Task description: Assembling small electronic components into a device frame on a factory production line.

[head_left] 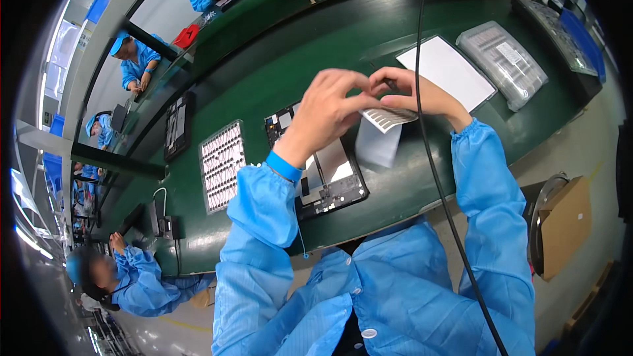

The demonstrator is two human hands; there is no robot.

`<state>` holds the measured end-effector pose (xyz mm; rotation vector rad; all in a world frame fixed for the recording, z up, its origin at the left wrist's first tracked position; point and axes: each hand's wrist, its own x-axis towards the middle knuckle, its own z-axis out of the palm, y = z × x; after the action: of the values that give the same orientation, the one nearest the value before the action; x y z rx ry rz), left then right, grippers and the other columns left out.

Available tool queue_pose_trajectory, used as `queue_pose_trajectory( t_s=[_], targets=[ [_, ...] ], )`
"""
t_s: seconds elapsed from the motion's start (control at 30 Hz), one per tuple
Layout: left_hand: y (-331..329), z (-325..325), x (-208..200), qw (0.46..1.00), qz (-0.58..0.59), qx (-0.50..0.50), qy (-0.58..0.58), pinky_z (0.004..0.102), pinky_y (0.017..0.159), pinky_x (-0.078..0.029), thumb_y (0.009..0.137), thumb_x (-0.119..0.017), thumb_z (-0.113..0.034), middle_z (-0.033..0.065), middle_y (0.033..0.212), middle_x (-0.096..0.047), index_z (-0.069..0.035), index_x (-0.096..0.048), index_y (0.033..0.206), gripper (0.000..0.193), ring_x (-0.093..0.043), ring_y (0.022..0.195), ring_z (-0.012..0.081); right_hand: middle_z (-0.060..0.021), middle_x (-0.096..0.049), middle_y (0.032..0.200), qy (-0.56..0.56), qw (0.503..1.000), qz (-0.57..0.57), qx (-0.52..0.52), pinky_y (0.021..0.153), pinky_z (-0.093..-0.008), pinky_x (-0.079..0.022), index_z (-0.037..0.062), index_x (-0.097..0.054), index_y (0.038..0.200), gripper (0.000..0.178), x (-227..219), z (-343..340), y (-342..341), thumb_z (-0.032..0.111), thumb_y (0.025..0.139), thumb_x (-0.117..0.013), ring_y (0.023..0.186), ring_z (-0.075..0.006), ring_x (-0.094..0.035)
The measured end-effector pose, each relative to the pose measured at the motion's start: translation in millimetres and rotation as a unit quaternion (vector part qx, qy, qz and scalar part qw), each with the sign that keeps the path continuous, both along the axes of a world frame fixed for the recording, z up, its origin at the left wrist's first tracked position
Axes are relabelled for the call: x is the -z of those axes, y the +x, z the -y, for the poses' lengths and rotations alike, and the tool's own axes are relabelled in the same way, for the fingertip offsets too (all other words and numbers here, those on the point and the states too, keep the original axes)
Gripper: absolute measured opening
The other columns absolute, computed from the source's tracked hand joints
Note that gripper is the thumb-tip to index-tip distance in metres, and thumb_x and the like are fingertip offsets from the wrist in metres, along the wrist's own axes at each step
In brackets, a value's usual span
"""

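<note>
In front of me my two hands meet above the bench. My right hand (425, 95) is closed, its thumb and fingers pinching a white sheet with rows of dark strips (388, 118). My left hand (326, 109) comes up against the sheet's upper left edge, thumb and fingers drawn together; what lies between them is hidden. A translucent sheet (378, 145) shows just below the striped one. Under my left hand and forearm lies an opened flat black electronic device (339, 191) with silvery panels and circuit parts, partly covered by my arm.
Left of the device is a clear tray (223, 165) of small cabled parts. A white sheet (448, 72) and a clear plastic pack (502, 64) lie at right. A black cable (438, 181) hangs across the view. A co-worker (132, 277) sits at left; others are beyond.
</note>
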<state>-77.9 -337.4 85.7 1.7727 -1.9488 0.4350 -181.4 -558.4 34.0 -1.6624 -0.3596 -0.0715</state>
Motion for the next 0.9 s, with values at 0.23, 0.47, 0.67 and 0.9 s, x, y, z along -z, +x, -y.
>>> queue_pose_trajectory(
  t_s=[0.23, 0.47, 0.67, 0.9],
  targets=[
    [7.8, 2.5, 10.7, 0.888, -0.432, -0.071, -0.141, 0.0366, 0.098, -0.048, 0.088, -0.071, -0.002, 0.01, 0.127, -0.057, -0.009, -0.049, 0.143, 0.06, -0.059, 0.112, 0.0225, 0.0035, -0.061, 0.092, 0.092, 0.988, 0.046, 0.114, 0.079, -0.0207, -0.048, 0.0048, -0.061, 0.123, 0.04, 8.4, -14.3, 5.0, 0.011, 0.087, -0.078, 0.085, -0.0054, -0.058],
    [-5.8, 7.1, 33.7, 0.83, -0.532, -0.083, -0.147, 0.0284, 0.092, -0.053, 0.094, -0.07, -0.006, 0.0121, 0.119, -0.062, -0.002, -0.048, 0.135, 0.047, -0.064, 0.108, 0.0169, 0.0005, -0.062, 0.095, 0.071, 0.979, 0.046, 0.188, 0.075, -0.021, -0.048, 0.0035, -0.06, 0.121, 0.038, 20.1, -26.4, 8.0, 0.017, 0.09, -0.077, 0.082, -0.0056, -0.058],
    [-3.9, 4.3, 55.2, 0.813, -0.569, -0.106, -0.064, 0.0208, 0.073, -0.051, 0.095, -0.07, -0.01, 0.0007, 0.092, -0.069, -0.001, -0.063, 0.098, 0.012, -0.063, 0.085, 0.005, 0.0023, -0.063, 0.089, -0.034, 0.97, 0.096, 0.223, 0.069, -0.0217, -0.047, 0.005, -0.066, 0.109, 0.026, 14.7, -20.8, 3.7, 0.016, 0.088, -0.077, 0.076, -0.0049, -0.056],
    [-3.9, 5.5, 75.8, 0.821, -0.55, -0.14, -0.065, 0.0227, 0.061, -0.044, 0.094, -0.073, -0.016, -0.0042, 0.072, -0.063, 0.0, -0.064, 0.08, 0.022, -0.054, 0.071, 0.0019, 0.0018, -0.06, 0.076, -0.134, 0.963, 0.059, 0.225, 0.065, -0.0248, -0.043, 0.0014, -0.064, 0.093, 0.018, 20.9, -19.7, -1.4, 0.018, 0.093, -0.07, 0.072, -0.0065, -0.052]
  ],
)
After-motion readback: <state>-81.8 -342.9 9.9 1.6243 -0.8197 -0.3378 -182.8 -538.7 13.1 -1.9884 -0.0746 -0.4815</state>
